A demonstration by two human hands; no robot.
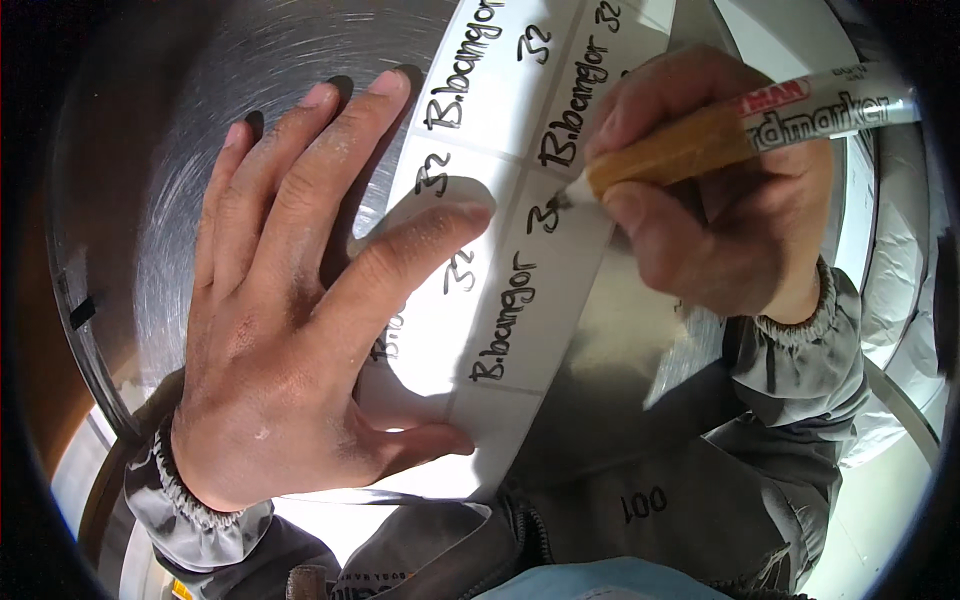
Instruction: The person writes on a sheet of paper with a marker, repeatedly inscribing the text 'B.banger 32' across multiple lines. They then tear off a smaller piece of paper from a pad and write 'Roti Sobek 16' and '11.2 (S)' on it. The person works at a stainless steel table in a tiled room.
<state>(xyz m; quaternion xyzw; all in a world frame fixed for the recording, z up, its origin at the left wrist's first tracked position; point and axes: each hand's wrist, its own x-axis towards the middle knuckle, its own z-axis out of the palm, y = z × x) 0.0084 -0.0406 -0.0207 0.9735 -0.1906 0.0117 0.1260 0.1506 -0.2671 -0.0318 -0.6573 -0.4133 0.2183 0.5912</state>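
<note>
My right hand (712, 202) grips a board marker (675, 150) with a brown-orange grip and a white, printed barrel. The marker's tip meets a white sheet of labels (555, 300) beside a freshly written number. Black handwriting fills several of the ruled cells, and a lower cell is blank. My left hand (300, 300) rests flat, palm down, its fingers spread and holding nothing. Its thumb and index finger lie over the sheet, hiding part of the writing; the other fingers reach onto the metal surface.
Under the sheet is a scratched, shiny metal tabletop (187, 187) with a raised rim at the left. Crinkled white plastic wrapping (896, 300) is at the far right. My grey sleeves and jacket are along the lower edge, with a light blue item (600, 581) at the bottom.
</note>
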